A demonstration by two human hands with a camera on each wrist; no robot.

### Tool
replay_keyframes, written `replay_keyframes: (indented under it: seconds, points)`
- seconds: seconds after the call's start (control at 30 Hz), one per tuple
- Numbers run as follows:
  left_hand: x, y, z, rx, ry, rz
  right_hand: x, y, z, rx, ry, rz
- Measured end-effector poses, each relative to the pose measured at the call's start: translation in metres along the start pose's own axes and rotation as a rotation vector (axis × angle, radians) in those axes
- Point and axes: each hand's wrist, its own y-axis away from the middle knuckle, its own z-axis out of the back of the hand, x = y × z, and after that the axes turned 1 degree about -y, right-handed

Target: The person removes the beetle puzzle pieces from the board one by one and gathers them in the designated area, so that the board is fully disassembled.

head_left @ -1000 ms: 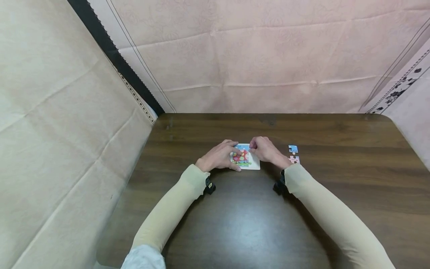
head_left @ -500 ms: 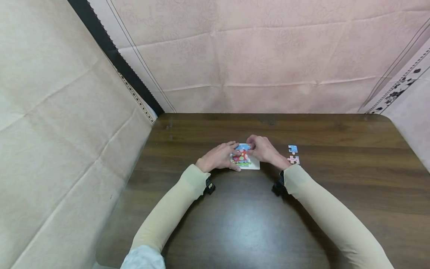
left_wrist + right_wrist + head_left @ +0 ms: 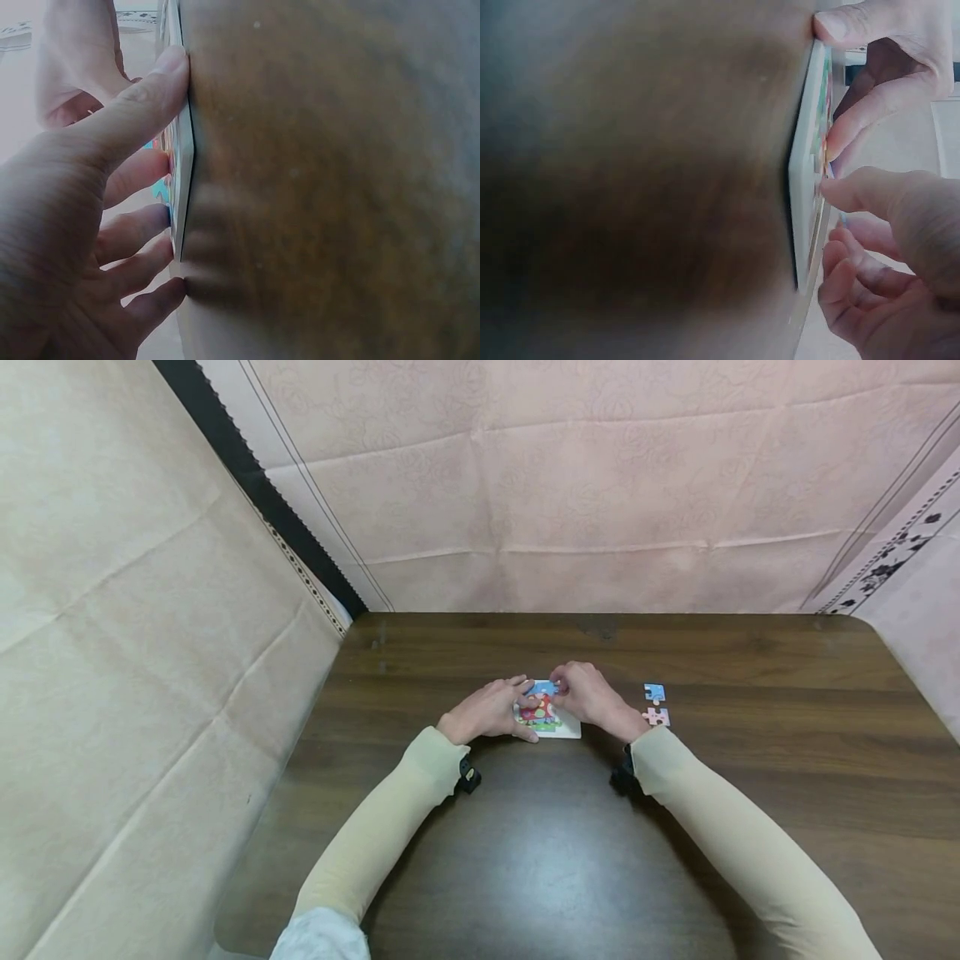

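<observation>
A small puzzle board (image 3: 569,727) with a white border lies flat on the table, showing a red-and-green picture under a blue top. My left hand (image 3: 491,708) rests over its left end. The thumb touches the near edge, while spread fingers press on the picture and reach the far side. My right hand (image 3: 592,697) is at the board's upper right, pinching a small bluish puzzle piece (image 3: 844,218) between thumb and fingers against the picture. The fingers cover most of that piece. In the right wrist view the board (image 3: 802,195) appears edge-on.
To the right of the board, beside my right wrist, lie a blue puzzle piece (image 3: 654,692) and a pink one (image 3: 656,717), close together. The brown wooden table (image 3: 480,860) ends at the back against a pale cloth (image 3: 600,510).
My right hand has shifted slightly left over the board's upper part, bringing its piece against the blue area, then stayed nearly still. My left hand has held its place.
</observation>
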Motion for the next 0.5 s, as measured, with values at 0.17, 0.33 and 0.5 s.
replay_keyframes:
  seconds: [0.17,0.33,0.5]
  points:
    - [0.0,-0.001,-0.001,-0.003,0.013,0.006,-0.005,0.005,0.001,-0.032,-0.002,0.004]
    - [0.0,-0.001,-0.002,-0.012,0.015,0.012,-0.013,0.012,0.007,-0.042,-0.026,0.0]
    - [0.0,-0.002,-0.003,-0.023,-0.003,0.004,-0.022,0.019,0.014,-0.042,-0.036,-0.019]
